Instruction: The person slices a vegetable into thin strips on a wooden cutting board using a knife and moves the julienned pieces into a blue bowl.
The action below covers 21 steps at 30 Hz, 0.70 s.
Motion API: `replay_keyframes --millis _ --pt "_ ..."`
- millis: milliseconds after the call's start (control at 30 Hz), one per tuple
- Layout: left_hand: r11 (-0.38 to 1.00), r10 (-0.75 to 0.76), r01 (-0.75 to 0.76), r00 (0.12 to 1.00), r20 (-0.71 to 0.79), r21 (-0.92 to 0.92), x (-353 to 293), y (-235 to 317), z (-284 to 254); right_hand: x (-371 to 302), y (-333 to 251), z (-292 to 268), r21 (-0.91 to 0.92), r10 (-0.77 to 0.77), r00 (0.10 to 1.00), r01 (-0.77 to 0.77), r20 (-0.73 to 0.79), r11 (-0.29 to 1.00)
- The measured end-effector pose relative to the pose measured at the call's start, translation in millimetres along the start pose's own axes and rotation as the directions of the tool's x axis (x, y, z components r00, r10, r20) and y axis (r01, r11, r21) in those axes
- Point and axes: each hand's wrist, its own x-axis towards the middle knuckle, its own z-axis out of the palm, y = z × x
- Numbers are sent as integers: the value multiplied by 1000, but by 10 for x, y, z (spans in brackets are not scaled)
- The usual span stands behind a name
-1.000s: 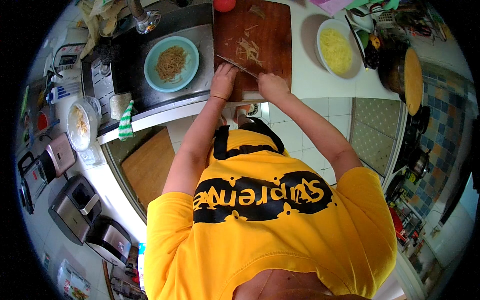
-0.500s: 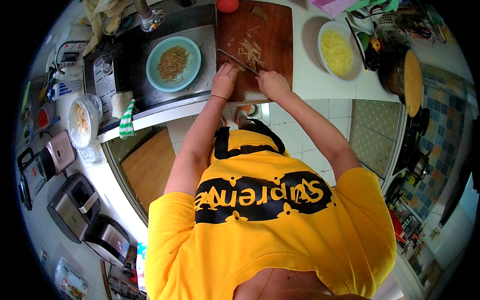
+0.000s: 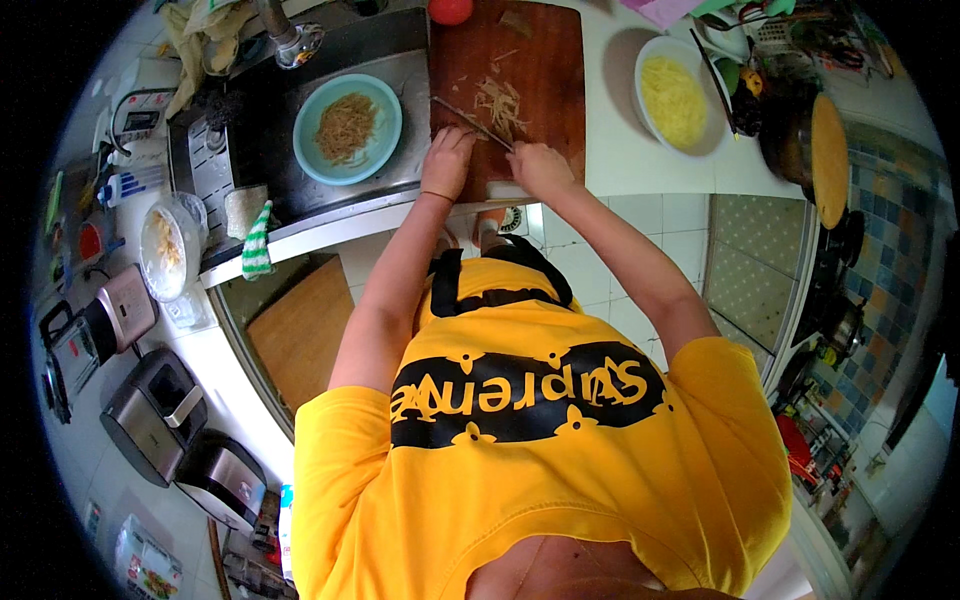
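Note:
My right hand [image 3: 543, 171] is closed round the handle of a kitchen knife [image 3: 474, 125]. The blade slants up and to the left across the brown cutting board [image 3: 553, 70]. Close to the blade, at the board's near left edge, my left hand [image 3: 449, 160] rests with its fingers curled down. Whatever lies beneath those fingers is hidden. Just beyond the knife is a loose heap of pale brown shreds [image 3: 499, 106]. To the left, a light blue bowl [image 3: 394, 140] holds more brown shreds.
The dark sink [image 3: 270, 110] with a metal faucet [image 3: 297, 45] lies under the blue bowl. Right of the board, a white bowl [image 3: 716, 138] contains yellow shreds. A red round thing [image 3: 451, 11] sits at the board's far edge. Another white bowl [image 3: 165, 285] stands at the left.
My right hand and the knife have shifted slightly to the left. My left hand stays in nearly the same place, and the heap of shreds looks the same.

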Motion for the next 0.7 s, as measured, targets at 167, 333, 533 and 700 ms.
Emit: replay_keyframes --millis 167,333,533,700 --pt "1000 1 -1 1000 16 -28 14 5 -41 127 -27 60 -78 -8 997 14 71 997" --pt "999 3 -4 999 -32 -52 -20 -33 -24 177 -79 68 170 82 996 -74 -38 983" --pt "999 -27 29 999 38 -31 -48 -59 -74 37 -96 56 -87 19 999 -15 47 996" --pt "1000 10 -11 1000 26 15 -49 -60 -90 163 -167 94 49 51 998 -52 22 997"
